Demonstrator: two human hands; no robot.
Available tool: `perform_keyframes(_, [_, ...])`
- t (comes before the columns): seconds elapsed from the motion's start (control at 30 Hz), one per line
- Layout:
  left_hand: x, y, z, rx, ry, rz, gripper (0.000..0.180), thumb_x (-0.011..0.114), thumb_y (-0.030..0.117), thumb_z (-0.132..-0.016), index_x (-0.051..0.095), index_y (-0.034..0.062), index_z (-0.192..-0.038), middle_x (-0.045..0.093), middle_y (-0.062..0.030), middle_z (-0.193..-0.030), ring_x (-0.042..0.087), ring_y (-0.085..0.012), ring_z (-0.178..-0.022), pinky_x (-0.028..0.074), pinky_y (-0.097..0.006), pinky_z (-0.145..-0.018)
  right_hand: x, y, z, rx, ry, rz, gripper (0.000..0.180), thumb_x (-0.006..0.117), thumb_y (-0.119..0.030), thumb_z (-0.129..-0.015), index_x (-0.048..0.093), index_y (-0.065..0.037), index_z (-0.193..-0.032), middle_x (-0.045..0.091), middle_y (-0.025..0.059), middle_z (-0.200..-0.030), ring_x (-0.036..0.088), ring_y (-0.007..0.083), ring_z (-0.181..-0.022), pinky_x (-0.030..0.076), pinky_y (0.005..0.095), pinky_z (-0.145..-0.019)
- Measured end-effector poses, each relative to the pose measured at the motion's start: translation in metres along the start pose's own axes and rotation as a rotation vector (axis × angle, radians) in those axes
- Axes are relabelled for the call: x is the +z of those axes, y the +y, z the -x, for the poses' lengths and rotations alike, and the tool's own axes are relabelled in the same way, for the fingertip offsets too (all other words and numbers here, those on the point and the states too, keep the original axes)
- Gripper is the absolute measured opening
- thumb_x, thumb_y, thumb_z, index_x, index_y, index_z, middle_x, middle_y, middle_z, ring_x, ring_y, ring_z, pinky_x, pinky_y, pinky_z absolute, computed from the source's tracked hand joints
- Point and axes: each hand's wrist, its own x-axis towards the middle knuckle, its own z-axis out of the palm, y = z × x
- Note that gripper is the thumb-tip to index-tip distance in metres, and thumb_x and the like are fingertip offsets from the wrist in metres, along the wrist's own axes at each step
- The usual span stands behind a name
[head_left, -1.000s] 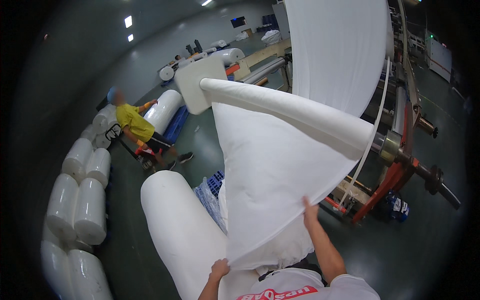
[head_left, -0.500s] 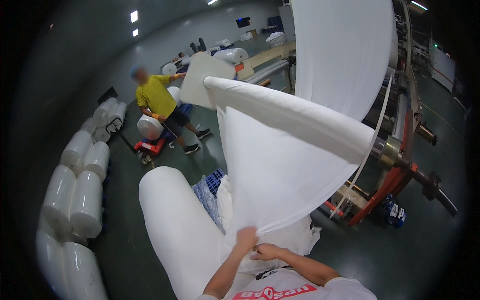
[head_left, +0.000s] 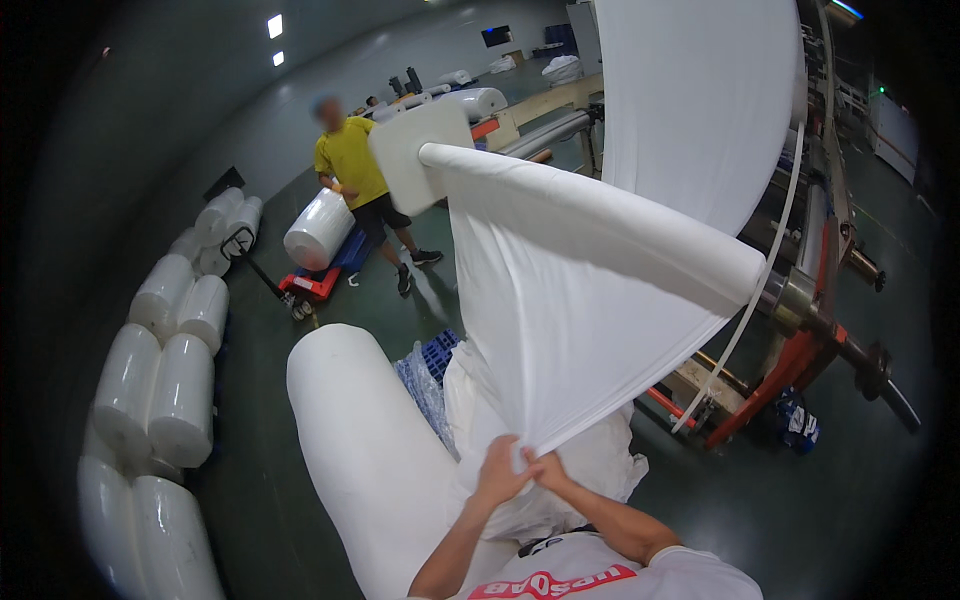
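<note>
A wide sheet of thin white material [head_left: 560, 290] hangs from a white roll [head_left: 600, 215] and narrows to a bunch at my hands. My left hand [head_left: 502, 470] is closed on the gathered sheet. Close beside it, my right hand [head_left: 543, 468] grips the same bunch, its fingers partly hidden by folds. Loose crumpled white sheeting [head_left: 590, 480] lies below and behind my hands. Left of my forearms stands a large white roll [head_left: 370, 450].
A machine with a metal shaft [head_left: 840, 345] and an orange-red arm [head_left: 780, 385] is at right. Wrapped rolls [head_left: 180, 400] line the left. A co-worker in a yellow shirt [head_left: 352, 160] stands near a red pallet jack [head_left: 310, 285]. A blue pallet [head_left: 440, 352] lies beyond the large roll.
My hands have risen slightly and moved right, drawing the sheet into a tighter bunch with more folds. The co-worker has stepped right, closer to the roll's far end, and lowered an arm.
</note>
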Motion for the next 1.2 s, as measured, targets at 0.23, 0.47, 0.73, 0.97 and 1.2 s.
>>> perform_keyframes(0.23, [0.031,-0.095,0.029,-0.218,-0.375,-0.459,0.013,0.055,0.014,-0.075,0.063,0.0074,-0.083,0.065,-0.0167,-0.080,0.064,-0.0359,-0.077,0.050,-0.048,-0.067,-0.010,-0.015,0.028,0.100,-0.751,0.307,0.057,0.069,-0.044,-0.079,0.059,0.003,-0.111,0.066,0.0182,-0.093,0.062,0.0276,-0.092,0.048,0.0387,-0.082])
perform_keyframes(0.47, [-0.024,-0.169,0.155,-0.820,-0.723,-0.418,0.052,0.062,0.036,-0.078,0.052,0.0040,-0.117,0.056,-0.0238,-0.116,0.055,-0.0371,-0.109,0.045,-0.046,-0.091,-0.168,-0.058,-0.046,0.111,0.799,-0.836,0.054,0.068,-0.033,-0.083,0.054,0.009,-0.115,0.063,0.0152,-0.107,0.060,0.0259,-0.094,0.047,0.0335,-0.082])
perform_keyframes(0.73, [0.012,-0.006,-0.003,0.056,0.004,-0.017,0.067,0.076,0.041,-0.069,0.049,0.0005,-0.115,0.052,-0.0210,-0.117,0.049,-0.0373,-0.109,0.041,-0.042,-0.094,0.000,-0.001,0.010,-0.016,0.017,-0.085,0.041,0.049,-0.033,-0.093,0.057,0.003,-0.111,0.061,0.0236,-0.108,0.058,0.0386,-0.100,0.044,0.0434,-0.089])
perform_keyframes(0.97, [0.030,-0.086,0.021,-0.222,-0.342,-0.493,0.016,0.059,0.020,-0.074,0.064,0.0074,-0.082,0.065,-0.0165,-0.079,0.063,-0.0360,-0.076,0.050,-0.048,-0.067,-0.008,0.015,0.027,0.083,-0.592,0.426,0.054,0.065,-0.041,-0.083,0.052,-0.002,-0.117,0.065,0.0140,-0.093,0.061,0.0276,-0.088,0.049,0.0384,-0.082])
perform_keyframes(1.2, [-0.017,-0.172,0.164,-0.693,-0.839,-0.388,0.058,0.066,0.031,-0.076,0.049,0.0037,-0.124,0.053,-0.0224,-0.122,0.051,-0.0367,-0.115,0.044,-0.046,-0.094,-0.160,-0.026,-0.053,0.198,0.761,-0.427,0.046,0.064,-0.037,-0.086,0.057,0.004,-0.107,0.062,0.0119,-0.099,0.060,0.0198,-0.086,0.049,0.0334,-0.076])
